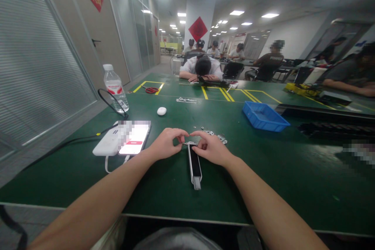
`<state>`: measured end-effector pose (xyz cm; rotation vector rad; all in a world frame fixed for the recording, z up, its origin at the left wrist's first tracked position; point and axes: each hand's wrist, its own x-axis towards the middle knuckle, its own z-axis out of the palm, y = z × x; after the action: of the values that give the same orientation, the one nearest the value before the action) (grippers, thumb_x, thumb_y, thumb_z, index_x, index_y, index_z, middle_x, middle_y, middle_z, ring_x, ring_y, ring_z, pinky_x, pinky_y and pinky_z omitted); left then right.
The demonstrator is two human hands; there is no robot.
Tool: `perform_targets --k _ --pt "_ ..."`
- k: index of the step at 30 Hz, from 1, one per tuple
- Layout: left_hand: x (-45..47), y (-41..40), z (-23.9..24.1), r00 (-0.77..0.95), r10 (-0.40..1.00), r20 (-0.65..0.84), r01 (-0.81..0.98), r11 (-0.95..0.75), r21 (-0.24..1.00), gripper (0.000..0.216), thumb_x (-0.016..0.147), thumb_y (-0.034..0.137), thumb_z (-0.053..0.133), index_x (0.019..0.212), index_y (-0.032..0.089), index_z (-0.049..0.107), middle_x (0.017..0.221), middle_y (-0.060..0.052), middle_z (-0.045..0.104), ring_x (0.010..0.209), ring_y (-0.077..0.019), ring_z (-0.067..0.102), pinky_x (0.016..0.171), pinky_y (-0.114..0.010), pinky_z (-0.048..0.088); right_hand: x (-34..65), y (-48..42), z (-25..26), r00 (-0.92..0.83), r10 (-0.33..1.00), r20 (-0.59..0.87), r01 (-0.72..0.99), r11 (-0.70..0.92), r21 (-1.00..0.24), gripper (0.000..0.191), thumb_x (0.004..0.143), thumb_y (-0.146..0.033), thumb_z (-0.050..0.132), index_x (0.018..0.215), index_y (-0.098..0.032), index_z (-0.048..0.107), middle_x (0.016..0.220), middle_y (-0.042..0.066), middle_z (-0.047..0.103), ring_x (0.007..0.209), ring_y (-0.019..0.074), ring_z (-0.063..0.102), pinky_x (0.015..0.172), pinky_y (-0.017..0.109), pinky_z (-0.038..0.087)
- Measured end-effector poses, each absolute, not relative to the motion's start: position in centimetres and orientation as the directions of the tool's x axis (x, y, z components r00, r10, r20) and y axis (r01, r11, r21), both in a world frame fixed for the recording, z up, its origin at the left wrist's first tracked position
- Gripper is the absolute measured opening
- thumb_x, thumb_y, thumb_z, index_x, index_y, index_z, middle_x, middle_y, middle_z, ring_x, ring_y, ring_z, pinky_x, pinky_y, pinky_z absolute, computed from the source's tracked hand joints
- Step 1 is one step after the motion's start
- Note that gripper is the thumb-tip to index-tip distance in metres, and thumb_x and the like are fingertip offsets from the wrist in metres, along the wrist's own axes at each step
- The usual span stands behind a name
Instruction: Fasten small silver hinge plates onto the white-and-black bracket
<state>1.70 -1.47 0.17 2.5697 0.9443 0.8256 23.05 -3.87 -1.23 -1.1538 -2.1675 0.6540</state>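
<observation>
A long, narrow device with a white frame and black face [195,164] lies on the green table, a grey tab [197,183] sticking out of its near end. At its far end, my left hand [168,143] has thumb and index finger brought together, with a thin metal part [185,144] at the fingertips. My right hand [213,149] is curled over the same end, its thumb by the black face and its index finger reaching toward the left one. What the right fingers grip is hidden. Several small metal pieces [222,139] lie just beyond the right hand.
A phone [135,140] and white power bank [107,144] with cables lie left, near a water bottle [115,90]. Beyond are a white case [161,111], red-handled scissors [151,90] and a blue bin [265,116]. A person [202,68] rests head on arms across the table.
</observation>
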Motion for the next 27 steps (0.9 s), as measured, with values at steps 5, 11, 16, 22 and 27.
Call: perform_targets --k 5,11,16,22,27 --pt "1.70 -1.41 -0.02 0.627 0.632 0.455 0.469 -0.773 0.426 0.032 0.069 0.005 0.055 0.098 0.016 0.062 0.080 0.001 0.068 0.073 -0.0125 0.063 0.076 -0.026 0.046 23.05 -3.81 -1.33 -0.443 0.861 0.251 0.570 0.486 -0.662 0.037 0.079 -0.022 0.058 0.115 -0.020 0.053 0.062 -0.005 0.064 0.055 0.0118 0.058 0.057 0.023 0.042" --pt "1.72 -1.31 -0.07 0.624 0.638 0.451 0.468 -0.767 0.439 0.032 0.068 0.004 0.055 0.097 0.015 0.063 0.080 0.000 0.068 0.072 -0.0124 0.063 0.074 -0.026 0.047 23.08 -3.74 -1.47 -0.444 0.861 0.248 0.565 0.483 -0.669 0.039 0.079 -0.023 0.058 0.117 -0.020 0.051 0.062 -0.005 0.063 0.055 0.0121 0.058 0.058 0.024 0.042" --pt "1.72 -1.20 -0.42 0.619 0.657 0.431 0.458 -0.748 0.481 0.032 0.069 0.004 0.055 0.098 0.014 0.063 0.081 -0.001 0.067 0.072 -0.0122 0.062 0.071 -0.024 0.048 23.04 -3.70 -1.50 -0.438 0.865 0.243 0.567 0.476 -0.673 0.039 0.079 -0.023 0.058 0.118 -0.020 0.051 0.063 -0.005 0.064 0.056 0.0124 0.059 0.059 0.024 0.043" --pt "1.59 -1.26 -0.45 0.612 0.669 0.422 0.438 -0.731 0.523 0.034 0.069 0.004 0.055 0.100 0.013 0.062 0.083 -0.002 0.067 0.070 -0.0116 0.061 0.070 -0.024 0.049 23.08 -3.67 -1.49 -0.445 0.864 0.234 0.557 0.472 -0.683 0.039 0.079 -0.022 0.058 0.118 -0.020 0.050 0.063 -0.005 0.063 0.056 0.0121 0.059 0.059 0.024 0.043" --pt "1.63 -1.35 -0.27 0.611 0.672 0.419 0.442 -0.728 0.523 0.033 0.069 0.004 0.055 0.099 0.013 0.063 0.083 -0.002 0.067 0.071 -0.0119 0.062 0.070 -0.024 0.050 23.15 -3.65 -1.67 -0.446 0.863 0.238 0.553 0.474 -0.685 0.040 0.080 -0.023 0.058 0.118 -0.020 0.050 0.064 -0.004 0.064 0.057 0.0124 0.060 0.060 0.024 0.044"
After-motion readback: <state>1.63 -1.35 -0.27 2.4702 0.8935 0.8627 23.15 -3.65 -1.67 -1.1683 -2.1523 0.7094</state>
